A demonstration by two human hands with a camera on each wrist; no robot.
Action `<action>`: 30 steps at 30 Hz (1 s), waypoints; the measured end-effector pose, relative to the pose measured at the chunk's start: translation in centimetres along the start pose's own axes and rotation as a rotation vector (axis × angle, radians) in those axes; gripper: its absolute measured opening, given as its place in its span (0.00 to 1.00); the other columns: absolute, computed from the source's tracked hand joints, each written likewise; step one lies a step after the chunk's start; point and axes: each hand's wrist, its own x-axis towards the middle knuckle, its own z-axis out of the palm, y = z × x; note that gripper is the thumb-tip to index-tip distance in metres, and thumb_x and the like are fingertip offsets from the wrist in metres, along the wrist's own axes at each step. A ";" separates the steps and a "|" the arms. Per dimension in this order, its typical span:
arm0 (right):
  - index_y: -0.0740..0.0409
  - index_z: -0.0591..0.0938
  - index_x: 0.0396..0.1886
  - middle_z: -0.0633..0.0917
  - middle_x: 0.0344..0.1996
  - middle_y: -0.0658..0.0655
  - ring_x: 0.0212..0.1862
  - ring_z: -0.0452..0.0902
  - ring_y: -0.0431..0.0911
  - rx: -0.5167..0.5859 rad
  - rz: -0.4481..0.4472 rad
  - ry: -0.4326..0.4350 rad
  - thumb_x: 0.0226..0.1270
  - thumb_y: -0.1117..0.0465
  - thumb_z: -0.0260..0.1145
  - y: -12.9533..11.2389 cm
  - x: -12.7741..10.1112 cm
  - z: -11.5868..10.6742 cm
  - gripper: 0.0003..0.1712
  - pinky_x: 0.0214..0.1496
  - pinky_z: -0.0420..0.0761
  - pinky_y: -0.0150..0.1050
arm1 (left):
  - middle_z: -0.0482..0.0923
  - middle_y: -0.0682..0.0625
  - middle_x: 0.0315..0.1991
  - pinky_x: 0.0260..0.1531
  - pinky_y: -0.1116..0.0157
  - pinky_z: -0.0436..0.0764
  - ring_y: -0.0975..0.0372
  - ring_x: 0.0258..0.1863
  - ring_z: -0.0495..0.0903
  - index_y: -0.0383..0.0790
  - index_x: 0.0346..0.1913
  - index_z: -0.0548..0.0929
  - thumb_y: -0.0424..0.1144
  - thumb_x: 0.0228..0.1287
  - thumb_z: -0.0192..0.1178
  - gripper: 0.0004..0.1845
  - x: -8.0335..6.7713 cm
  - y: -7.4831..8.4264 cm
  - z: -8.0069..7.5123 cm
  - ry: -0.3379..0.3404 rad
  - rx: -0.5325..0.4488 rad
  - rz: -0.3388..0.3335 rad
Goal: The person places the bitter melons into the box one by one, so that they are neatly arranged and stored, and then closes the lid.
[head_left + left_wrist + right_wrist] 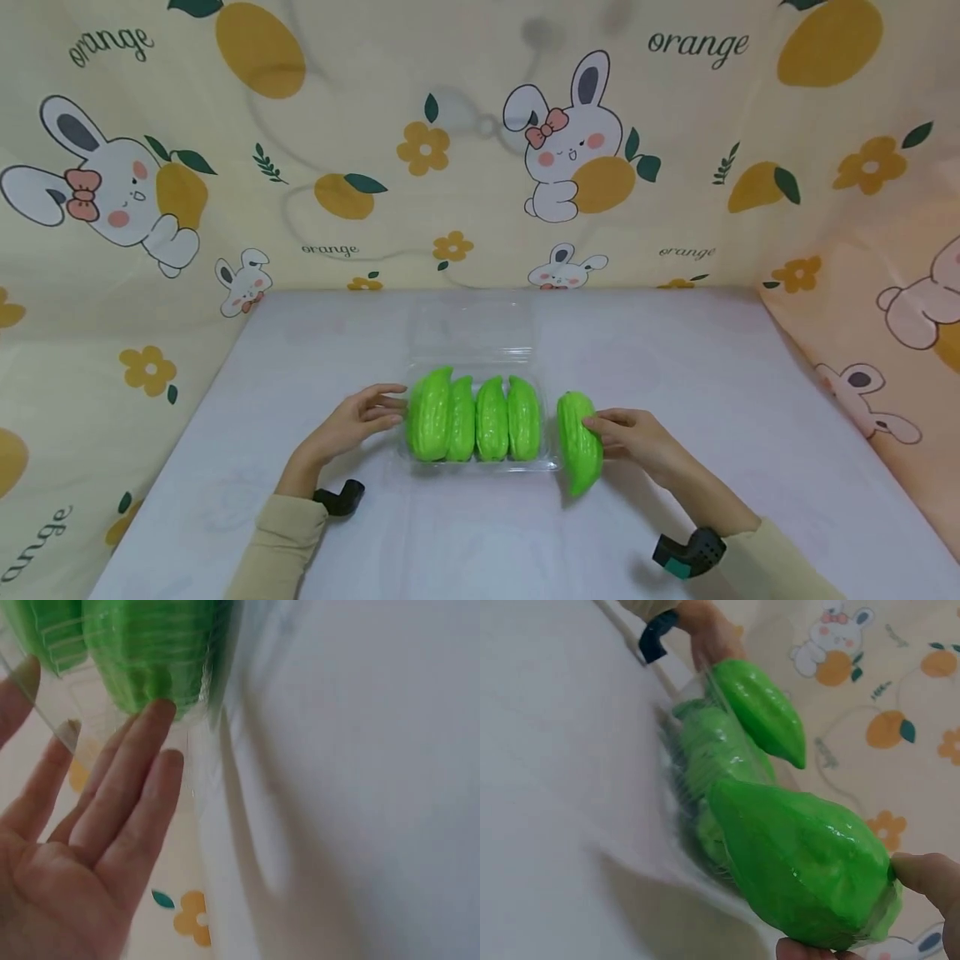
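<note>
A person's right hand [637,440] pinches a glossy green bitter gourd [579,442] between thumb and fingertips [930,874] at its broad end. The gourd lies on the white table [750,400], its long axis running from the far wall toward the person, tapered tip pointing at the person. Just left of that grip, nearly touching the gourd, sits a clear plastic tray [471,333] holding four more green gourds [474,418] side by side, all lying along the same far-to-near line. At the tray's opposite side, the left hand [358,423] rests with straight, relaxed fingers [131,776] spread against the clear wall, gripping nothing. A rabbit-and-orange cloth [225,183] backs the scene.
</note>
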 end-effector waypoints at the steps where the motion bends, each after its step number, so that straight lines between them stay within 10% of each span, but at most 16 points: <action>1: 0.78 0.67 0.63 0.79 0.56 0.69 0.44 0.83 0.41 -0.002 0.002 0.000 0.70 0.51 0.61 0.0 -0.1 -0.3 0.36 0.51 0.85 0.41 | 0.71 0.30 0.63 0.58 0.53 0.80 0.40 0.62 0.74 0.35 0.69 0.64 0.42 0.69 0.58 0.30 0.1 0.1 0.2 0.000 -0.001 0.000; 13: 0.81 0.65 0.63 0.83 0.43 0.52 0.40 0.79 0.34 -0.003 -0.045 -0.019 0.72 0.52 0.58 -1.2 -0.5 -2.4 0.36 0.50 0.85 0.34 | 0.72 0.29 0.60 0.56 0.61 0.82 0.41 0.61 0.76 0.33 0.68 0.65 0.40 0.69 0.58 0.29 1.1 0.8 2.7 0.012 -0.049 0.027; 30: 0.79 0.68 0.63 0.78 0.57 0.70 0.43 0.79 0.39 -0.023 -0.070 0.022 0.72 0.52 0.58 -2.5 0.4 -0.8 0.34 0.50 0.85 0.36 | 0.74 0.28 0.58 0.55 0.57 0.82 0.42 0.57 0.79 0.31 0.69 0.64 0.40 0.70 0.57 0.29 1.1 1.7 3.4 -0.010 -0.038 0.029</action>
